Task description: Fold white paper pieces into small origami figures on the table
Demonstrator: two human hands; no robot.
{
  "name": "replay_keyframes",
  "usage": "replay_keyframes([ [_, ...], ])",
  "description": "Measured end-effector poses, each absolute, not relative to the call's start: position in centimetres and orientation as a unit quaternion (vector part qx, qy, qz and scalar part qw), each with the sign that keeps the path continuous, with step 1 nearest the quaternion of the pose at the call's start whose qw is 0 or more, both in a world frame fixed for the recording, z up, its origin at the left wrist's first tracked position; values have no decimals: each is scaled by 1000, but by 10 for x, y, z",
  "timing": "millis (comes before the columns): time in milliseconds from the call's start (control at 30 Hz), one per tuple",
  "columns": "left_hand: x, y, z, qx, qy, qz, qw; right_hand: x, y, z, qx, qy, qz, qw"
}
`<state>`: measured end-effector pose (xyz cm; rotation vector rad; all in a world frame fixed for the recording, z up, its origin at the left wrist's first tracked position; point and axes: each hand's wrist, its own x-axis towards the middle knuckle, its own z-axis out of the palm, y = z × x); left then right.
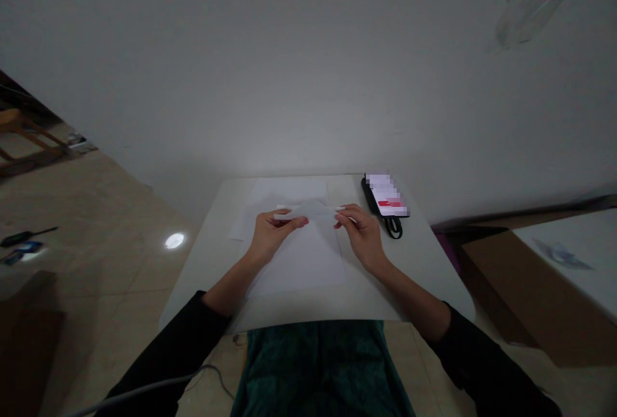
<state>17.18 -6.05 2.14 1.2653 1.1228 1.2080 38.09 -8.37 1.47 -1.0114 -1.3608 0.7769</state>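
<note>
Both hands up over the table [402, 285], working one small white paper piece [315, 209]. It's between them, held just above the table by the look of it, roughly centered left to right. Looks folded, with a low peak in the middle; creases too faint to read.

Left hand [267, 235]: fingers pinched on the left end of the piece, thumb on the near side pointing inward. Right hand [362, 236]: fingers pinched on the right end, thumb and index close together. Hands apart, not touching each other.

Under the piece: white front sheet [299, 266] flat on the table, reaching toward the near edge. White back sheet [270, 191] behind and left of it, near the wall [299, 83]; can't tell how far they overlap, hands are in the way.

Phone [385, 193] right of the right hand, near the table's far edge, screen lit, black strap [394, 229] looped at its near end. Dark sleeves on both forearms, green trousers [321, 365] below the table. Brown box [544, 295] off to the right.
</note>
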Motion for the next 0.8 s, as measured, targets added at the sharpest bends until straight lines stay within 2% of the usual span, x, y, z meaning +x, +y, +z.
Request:
replay_keyframes([
  [100, 173, -60, 20, 517, 468, 507, 507, 378, -83, 12, -439, -544, 353, 623],
  [333, 181, -68, 21, 525, 462, 476, 532, 369, -82, 10, -398, -364, 528, 656],
  [500, 183, -69, 23, 519, 471, 493, 516, 371, -81, 13, -391, -380, 497, 675],
  [800, 181, -65, 21, 506, 479, 505, 510, 378, -77, 6, -405, -445, 468, 647],
])
